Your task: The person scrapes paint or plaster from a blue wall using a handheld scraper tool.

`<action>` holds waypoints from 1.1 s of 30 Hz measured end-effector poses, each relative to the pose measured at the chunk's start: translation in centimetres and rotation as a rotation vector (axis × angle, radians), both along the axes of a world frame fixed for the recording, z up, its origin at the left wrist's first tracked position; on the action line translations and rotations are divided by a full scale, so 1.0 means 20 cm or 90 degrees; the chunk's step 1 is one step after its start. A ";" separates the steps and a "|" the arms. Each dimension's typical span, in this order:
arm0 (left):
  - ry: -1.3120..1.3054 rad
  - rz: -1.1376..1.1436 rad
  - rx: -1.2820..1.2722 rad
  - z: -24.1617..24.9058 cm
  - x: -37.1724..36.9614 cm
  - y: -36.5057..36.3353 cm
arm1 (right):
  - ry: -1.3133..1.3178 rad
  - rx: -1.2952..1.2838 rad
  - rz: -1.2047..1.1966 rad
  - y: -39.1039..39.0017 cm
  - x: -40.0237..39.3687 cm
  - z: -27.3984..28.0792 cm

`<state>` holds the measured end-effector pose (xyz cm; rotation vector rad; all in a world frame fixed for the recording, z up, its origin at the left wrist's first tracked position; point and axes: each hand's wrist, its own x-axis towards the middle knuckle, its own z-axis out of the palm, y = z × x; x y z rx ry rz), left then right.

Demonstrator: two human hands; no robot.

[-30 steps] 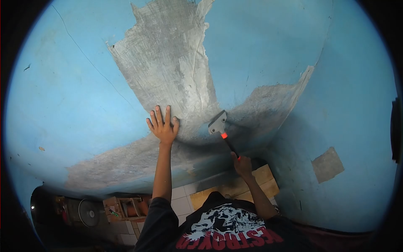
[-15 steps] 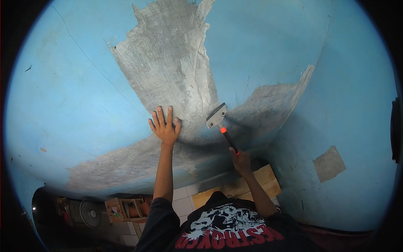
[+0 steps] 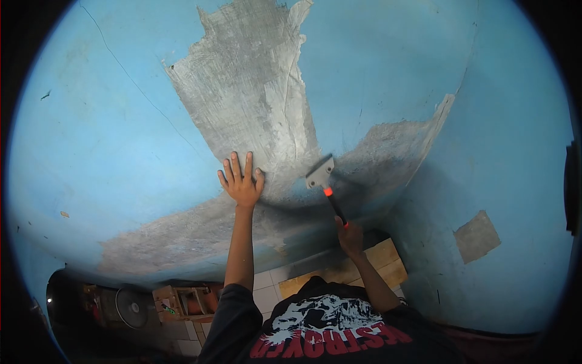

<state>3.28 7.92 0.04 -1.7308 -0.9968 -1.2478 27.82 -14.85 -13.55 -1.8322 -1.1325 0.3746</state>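
My left hand (image 3: pixel 244 185) lies flat with fingers spread on the wall, at the lower left edge of a bare grey plaster patch (image 3: pixel 236 91). Lower and to the right, my right hand (image 3: pixel 350 236) is closed around the black and orange handle of a scraper (image 3: pixel 321 174). The scraper's wide metal head points up, with its blade edge at the lower border of the blue paint (image 3: pixel 370 60), where bare plaster begins.
A second bare band (image 3: pixel 163 236) runs along the lower wall. On the right-hand wall is a square grey patch (image 3: pixel 478 236). Below stand a round fan (image 3: pixel 131 308) and a wooden stool-like piece (image 3: pixel 182 303) on the floor. A yellowish board (image 3: pixel 376 267) lies by the wall's foot.
The scraper and my right hand sit slightly lower and to the right in view. My left hand stays flat on the wall; the whole view has shifted a little rightward.
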 end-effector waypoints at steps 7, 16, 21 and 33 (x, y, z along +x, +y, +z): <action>0.001 0.005 -0.001 0.00 0.00 0.01 | -0.035 -0.029 0.010 0.10 0.01 0.17; 0.002 0.004 0.002 0.01 0.00 0.01 | -0.075 -0.054 -0.005 -0.05 0.06 0.01; 0.000 0.000 -0.005 0.00 0.01 0.01 | -0.004 -0.026 -0.003 0.04 0.01 0.11; -0.017 0.022 -0.015 -0.01 0.02 0.00 | -0.006 -0.045 0.009 0.04 0.00 0.21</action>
